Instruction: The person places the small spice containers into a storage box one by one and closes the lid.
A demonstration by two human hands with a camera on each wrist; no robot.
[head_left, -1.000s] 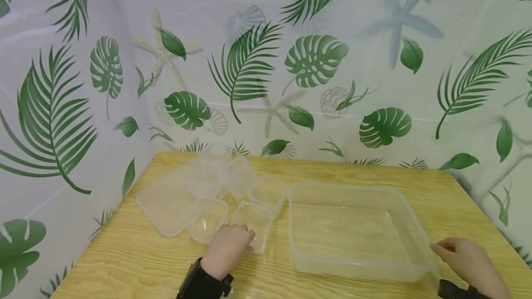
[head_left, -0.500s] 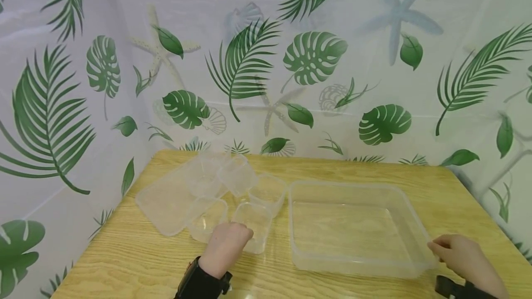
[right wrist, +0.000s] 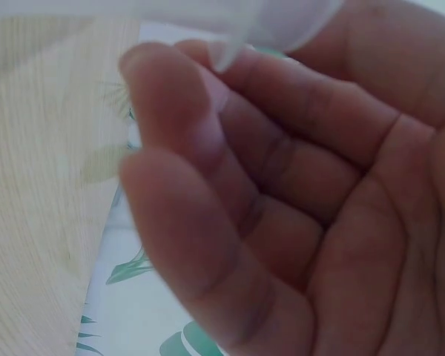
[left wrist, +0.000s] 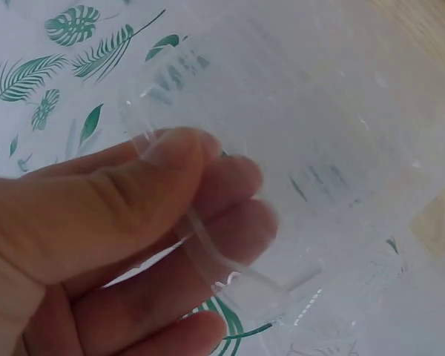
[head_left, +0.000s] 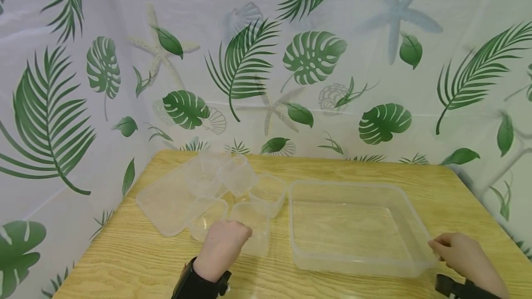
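My left hand (head_left: 224,246) pinches the rim of a small clear plastic container (head_left: 255,230) between thumb and fingers. In the left wrist view, its see-through wall (left wrist: 341,126) spreads out beyond the fingertips, tilted. At the right, my right hand (head_left: 463,255) holds the near right corner of a large clear plastic box (head_left: 357,266). The right wrist view has the box's edge (right wrist: 185,9) along the top, with curled fingers (right wrist: 185,222) below it; the exact contact is partly hidden. The large box stands upright on the table, with nothing seen inside.
Several more small clear containers (head_left: 268,195) cluster left of the large box, one lying on its side (head_left: 237,176). Beneath part of the cluster is a flat clear lid (head_left: 166,209). A leaf-patterned sheet (head_left: 316,119) hangs behind the wooden table (head_left: 124,262).
The small container in my left hand has tilted and shifted slightly, and the left hand has moved a little to the left. My right hand and the large box stay nearly still.
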